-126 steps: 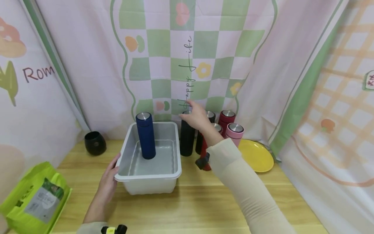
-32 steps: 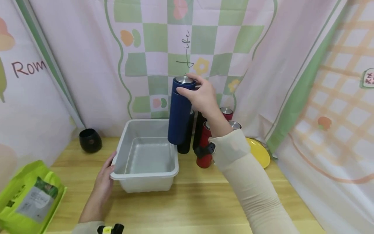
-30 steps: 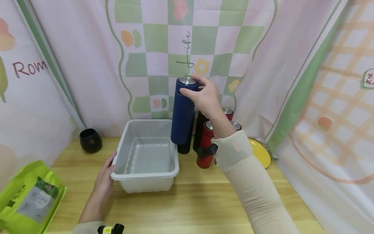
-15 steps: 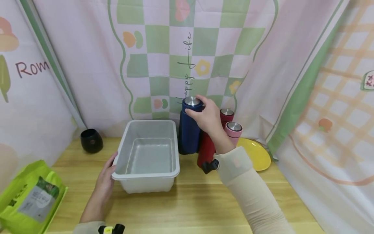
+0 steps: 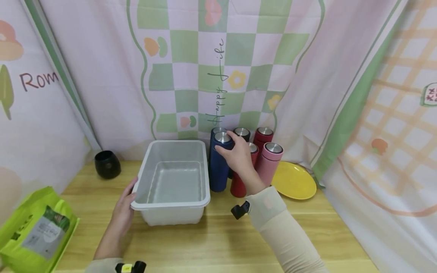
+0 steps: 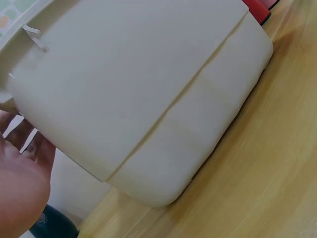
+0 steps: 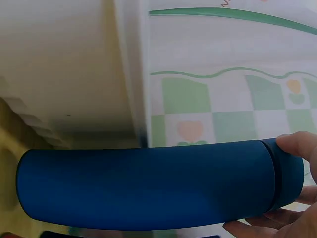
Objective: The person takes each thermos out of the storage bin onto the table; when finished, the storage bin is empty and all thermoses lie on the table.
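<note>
In the head view my right hand (image 5: 237,154) grips a blue thermos bottle (image 5: 219,172) around its lid, thumb on the near side. The bottle stands upright on the table just right of the grey-white plastic tub (image 5: 170,206). The right wrist view shows the blue thermos (image 7: 148,186) lengthwise, with thumb and fingers around its lid end. My left hand (image 5: 121,210) holds the tub at its left rim, near the front corner. In the left wrist view the fingers of my left hand (image 6: 25,173) reach beneath the rim of the tub (image 6: 133,89).
Behind and right of the blue thermos stand a black thermos (image 5: 242,132), a red one (image 5: 239,185), a dark red one (image 5: 264,134) and a pink one (image 5: 268,167). A yellow plate (image 5: 297,184) lies farther right. Left are a black cup (image 5: 107,165) and a green bag (image 5: 41,231).
The blue thermos, standing in the tub at first, was lifted out by my right hand, carried right over the rim and lowered beside the tub. My left hand stayed at the tub's rim.
</note>
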Available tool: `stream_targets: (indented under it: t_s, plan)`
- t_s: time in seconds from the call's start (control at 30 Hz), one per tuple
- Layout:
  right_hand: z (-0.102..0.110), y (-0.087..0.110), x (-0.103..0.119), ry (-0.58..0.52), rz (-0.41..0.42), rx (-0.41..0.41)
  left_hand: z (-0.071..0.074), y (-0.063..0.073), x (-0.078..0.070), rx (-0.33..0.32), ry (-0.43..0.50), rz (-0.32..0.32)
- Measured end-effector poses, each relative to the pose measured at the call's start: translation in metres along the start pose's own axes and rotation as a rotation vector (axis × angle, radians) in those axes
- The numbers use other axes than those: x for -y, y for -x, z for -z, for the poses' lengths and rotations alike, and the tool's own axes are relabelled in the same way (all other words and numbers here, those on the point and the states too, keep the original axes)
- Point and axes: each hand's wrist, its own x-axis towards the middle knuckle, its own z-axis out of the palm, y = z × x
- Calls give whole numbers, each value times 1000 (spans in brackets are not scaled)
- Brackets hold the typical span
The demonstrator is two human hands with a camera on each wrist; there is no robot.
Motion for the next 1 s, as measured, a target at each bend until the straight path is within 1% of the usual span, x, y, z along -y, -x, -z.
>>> stream_targets:
  t_s: [0.13,0.43,0.6,0.8,1.0]
  plan:
    - [-8,2,-8,-6,-14,13,-1,0,-1,5,-16,13]
    - [-20,8,-19,-18,-29,2,-1,0,-2,7,-19,18]
    - [-22,9,-22,-14,-37,7,-1,-1,-2,7,-18,19]
    - [-23,10,-23,-5,-57,9,1,0,-1,30,-33,10]
    - [-25,7,-21,-17,-57,27,3,-1,-5,22,-44,3]
